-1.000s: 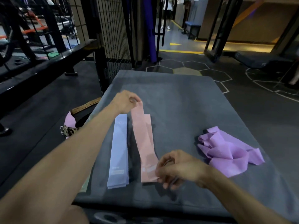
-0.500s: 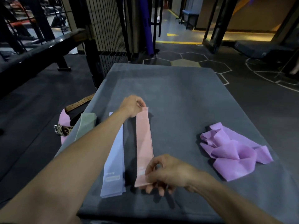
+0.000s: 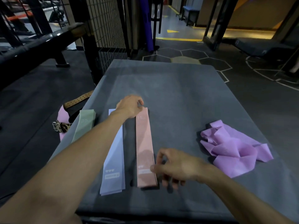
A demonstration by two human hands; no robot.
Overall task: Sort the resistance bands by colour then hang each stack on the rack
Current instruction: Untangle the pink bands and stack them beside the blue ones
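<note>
A: Pink band (image 3: pixel 144 147) position?
B: Flat on the desk (image 3: pixel 178 94), beside the lavender-blue band (image 3: pixel 115 159). Left hand (image 3: pixel 130 106) fingers pinch its far end; right hand (image 3: pixel 175 167) fingers at the near end, grip probably loose.
A: Others?
B: Green band (image 3: pixel 85 125) at the left edge, crumpled purple band (image 3: pixel 234 149) right.

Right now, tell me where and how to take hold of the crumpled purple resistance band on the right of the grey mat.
The crumpled purple resistance band lies loose in a heap, with one flat tail sticking out at its right. Probably best to pinch that tail from above with the right hand, the nearer hand, and lift so the folds fall open, rather than grab the bunched middle.
</note>
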